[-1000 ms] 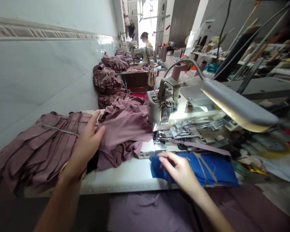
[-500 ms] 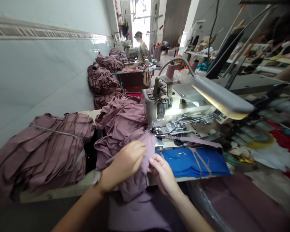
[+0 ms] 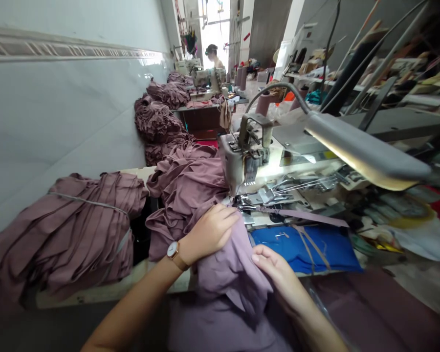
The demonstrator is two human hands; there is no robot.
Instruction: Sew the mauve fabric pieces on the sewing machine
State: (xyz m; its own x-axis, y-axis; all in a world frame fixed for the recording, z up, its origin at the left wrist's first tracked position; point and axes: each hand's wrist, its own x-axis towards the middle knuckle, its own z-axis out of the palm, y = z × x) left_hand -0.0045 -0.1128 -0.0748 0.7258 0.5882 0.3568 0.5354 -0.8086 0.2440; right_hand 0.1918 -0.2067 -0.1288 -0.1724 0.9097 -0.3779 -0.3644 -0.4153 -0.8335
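Note:
A mauve piece of fabric (image 3: pixel 238 266) hangs over the table's front edge, its upper end at the needle area of a sewing machine (image 3: pixel 238 161). My left hand (image 3: pixel 213 230), with a watch (image 3: pixel 172 250) at the wrist, lies on the fabric just before the needles, fingers curled together on it. On the fabric's right edge my right hand (image 3: pixel 273 264) pinches with thumb and fingers. A narrow mauve strip (image 3: pixel 308 215) runs into the machine from the right. More mauve cloth (image 3: pixel 187 176) lies heaped behind and left of my left hand.
A tied bundle of mauve pieces (image 3: pixel 84 225) lies on the left. Right of the fabric is a blue cloth pad (image 3: pixel 304 247). A lit lamp (image 3: pixel 366 151) reaches over the machine. Farther back, a person (image 3: pixel 214 56) sits at another machine.
My right hand has moved right and slightly down, drawing the fabric's edge out with it. The left hand has shifted a little right and up, nearer the needles. The view has shifted slightly.

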